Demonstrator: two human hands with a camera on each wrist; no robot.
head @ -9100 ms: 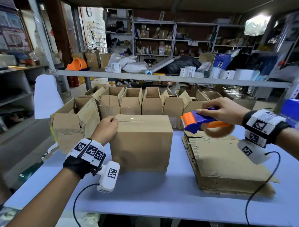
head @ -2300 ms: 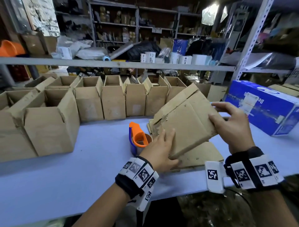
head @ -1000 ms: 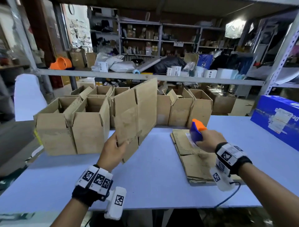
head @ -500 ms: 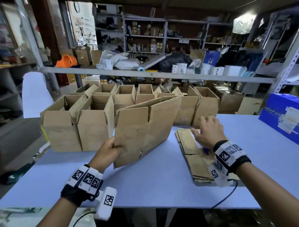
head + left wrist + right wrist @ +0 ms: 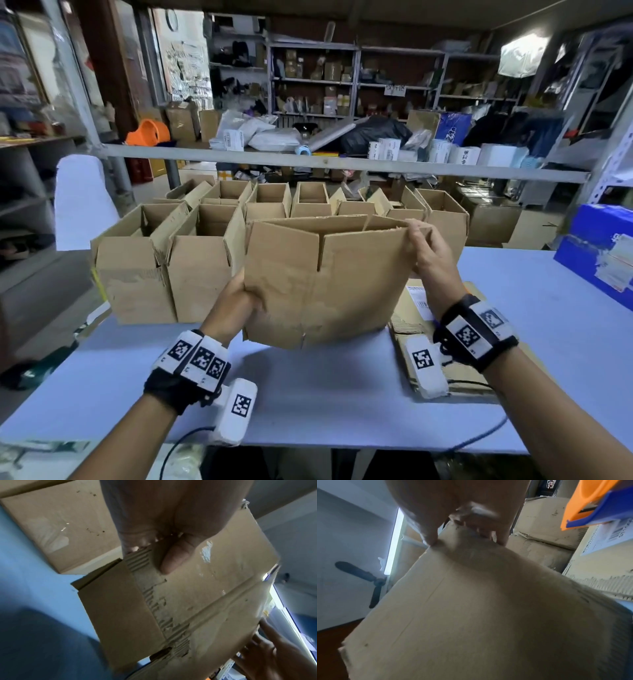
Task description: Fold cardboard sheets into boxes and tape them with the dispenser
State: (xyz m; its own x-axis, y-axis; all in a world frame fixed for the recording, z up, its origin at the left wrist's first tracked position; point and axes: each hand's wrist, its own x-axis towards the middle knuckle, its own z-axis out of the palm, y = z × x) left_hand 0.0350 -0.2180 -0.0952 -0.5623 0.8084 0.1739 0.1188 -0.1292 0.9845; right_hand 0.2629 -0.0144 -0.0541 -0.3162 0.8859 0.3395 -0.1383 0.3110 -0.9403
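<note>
- While both hands had it up off the table, the cardboard sheet sat dead centre of the head view, half popped open into a sleeve with its top flaps loose and sticking up.
- Left hand was pinching the sheet's lower left edge. In the left wrist view you could see the thumb pressed flat on the torn corrugated strip of the sheet, fingers hidden behind it.
- Right hand gripped the upper right corner, fingers curled over the top edge. The right wrist view was blurry but showed fingertips hooked on that rim of the sheet.
- Tape dispenser, orange and blue, only showed in the upper right of the right wrist view, nobody holding it. Couldn't spot it in the head view at all.
- Under the right wrist, lower right of the head frame, lay the stack of flat sheets, so plenty were left to go.
- Behind the sheet, across the middle of the frame, stood a crowd of finished boxes with open tops, packed side by side in two rows.
- All of that was on the pale blue table; a blue carton sat at the right edge.
- My read on progress: a good batch was done, this one was barely started. It needed squaring up, bottom flaps folding in, then taping, then on to the rest of the pile.
</note>
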